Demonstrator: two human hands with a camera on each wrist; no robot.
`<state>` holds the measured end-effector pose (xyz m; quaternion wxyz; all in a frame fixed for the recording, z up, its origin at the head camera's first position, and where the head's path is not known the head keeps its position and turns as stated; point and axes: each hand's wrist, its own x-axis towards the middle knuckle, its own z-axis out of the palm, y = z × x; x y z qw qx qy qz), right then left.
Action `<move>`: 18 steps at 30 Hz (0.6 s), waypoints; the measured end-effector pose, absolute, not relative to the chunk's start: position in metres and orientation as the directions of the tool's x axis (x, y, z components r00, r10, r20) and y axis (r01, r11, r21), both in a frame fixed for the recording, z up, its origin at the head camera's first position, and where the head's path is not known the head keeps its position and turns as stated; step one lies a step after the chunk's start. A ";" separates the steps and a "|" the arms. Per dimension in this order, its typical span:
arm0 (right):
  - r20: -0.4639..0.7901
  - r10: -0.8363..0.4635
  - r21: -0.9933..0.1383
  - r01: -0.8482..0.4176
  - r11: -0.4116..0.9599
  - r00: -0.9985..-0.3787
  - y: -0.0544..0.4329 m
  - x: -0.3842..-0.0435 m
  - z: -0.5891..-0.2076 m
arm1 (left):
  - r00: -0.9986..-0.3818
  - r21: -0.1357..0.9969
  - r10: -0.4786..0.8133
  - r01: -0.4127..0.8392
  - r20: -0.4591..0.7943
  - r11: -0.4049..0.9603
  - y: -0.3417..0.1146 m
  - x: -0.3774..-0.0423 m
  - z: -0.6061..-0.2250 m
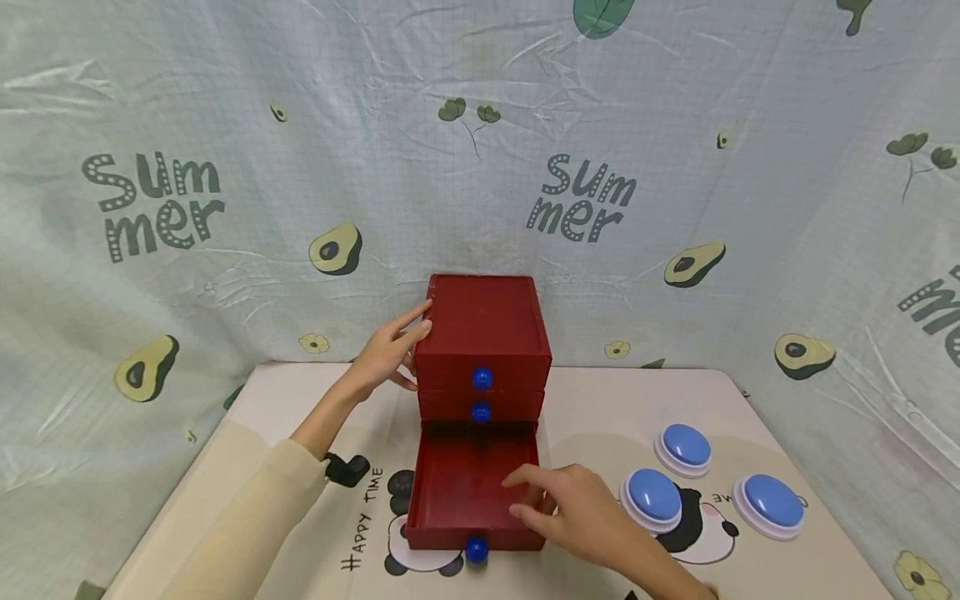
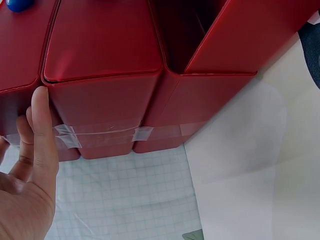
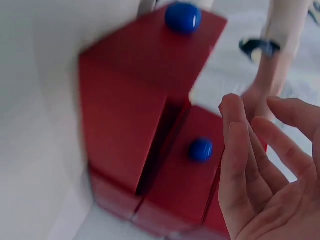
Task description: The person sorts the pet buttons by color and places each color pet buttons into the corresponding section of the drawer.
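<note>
A red cabinet (image 1: 487, 317) with three stacked drawers stands on the table. Its bottom drawer (image 1: 517, 538) is pulled out towards me, a blue knob (image 1: 476, 550) on its front. The middle and top drawers are closed, each with a blue knob (image 1: 482, 378). My left hand (image 1: 382, 358) rests against the cabinet's left side, fingers extended; in the left wrist view its fingertips touch the red side wall (image 2: 107, 102). Over the right edge of the pulled-out drawer hovers my right hand (image 1: 581, 512), its fingers loosely bent and holding nothing.
Three blue push buttons with white bases (image 1: 655, 495) sit on the table's right side. The table (image 1: 585, 575) bears printed panda figures and lettering. Behind and beside it hangs a pale sheet (image 1: 420, 200) with avocado prints. Clear tape (image 2: 112, 130) runs along the cabinet's side.
</note>
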<state>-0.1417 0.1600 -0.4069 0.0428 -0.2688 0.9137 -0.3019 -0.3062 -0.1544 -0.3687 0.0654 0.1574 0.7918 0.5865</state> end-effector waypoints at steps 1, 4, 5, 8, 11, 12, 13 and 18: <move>0.094 -0.503 -0.571 -0.460 0.680 -0.859 0.165 -0.145 -0.406 | -0.941 0.950 0.327 0.173 0.081 0.260 -0.154 -0.306 -0.369; 0.142 -0.478 -0.570 -0.467 0.676 -0.867 0.182 -0.155 -0.405 | -0.940 0.953 0.332 0.170 0.080 0.251 -0.154 -0.306 -0.370; 0.160 -0.469 -0.569 -0.470 0.675 -0.868 0.189 -0.158 -0.405 | -0.939 0.954 0.334 0.170 0.081 0.249 -0.154 -0.306 -0.371; 0.195 -0.446 -0.579 -0.469 0.666 -0.873 0.210 -0.169 -0.406 | -0.938 0.955 0.336 0.168 0.079 0.243 -0.154 -0.306 -0.371; 0.217 -0.395 -0.573 -0.444 0.689 -0.893 0.233 -0.179 -0.407 | -0.938 0.955 0.337 0.168 0.079 0.243 -0.154 -0.306 -0.371; 0.227 -0.376 -0.568 -0.436 0.698 -0.898 0.241 -0.183 -0.408 | -0.938 0.955 0.337 0.168 0.078 0.245 -0.154 -0.306 -0.371; 0.232 -0.355 -0.565 -0.423 0.709 -0.906 0.249 -0.186 -0.409 | -0.938 0.954 0.338 0.168 0.078 0.247 -0.154 -0.307 -0.371; 0.277 -0.249 -0.508 -0.361 0.782 -0.928 0.287 -0.201 -0.415 | -0.942 0.952 0.328 0.168 0.077 0.258 -0.154 -0.307 -0.371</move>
